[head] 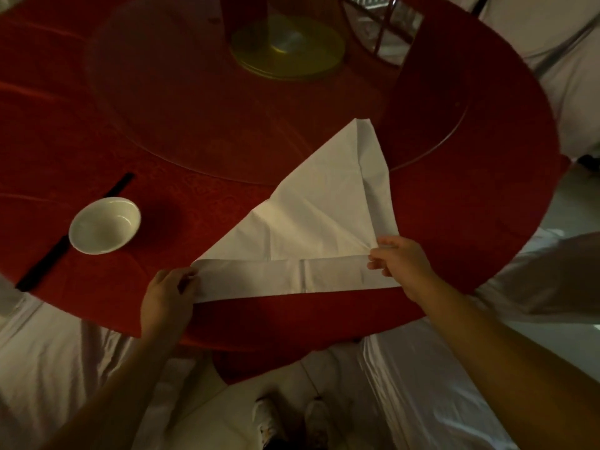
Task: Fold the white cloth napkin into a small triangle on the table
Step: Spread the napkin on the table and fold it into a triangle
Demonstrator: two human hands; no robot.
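The white cloth napkin [318,216] lies on the red table [97,125] as a large triangle, its tip pointing away from me. A narrow band along its near edge is folded up. My left hand [170,290] pinches the left end of that band. My right hand [401,264] pinches the right end, where the cloth bunches into creases. Both hands sit near the table's front edge.
A small white bowl [104,225] stands left of the napkin, beside dark chopsticks [74,232]. A glass turntable [259,108] with a yellow base [287,47] fills the table's middle. White-covered chairs [552,43] surround the table. My shoes [292,420] show below.
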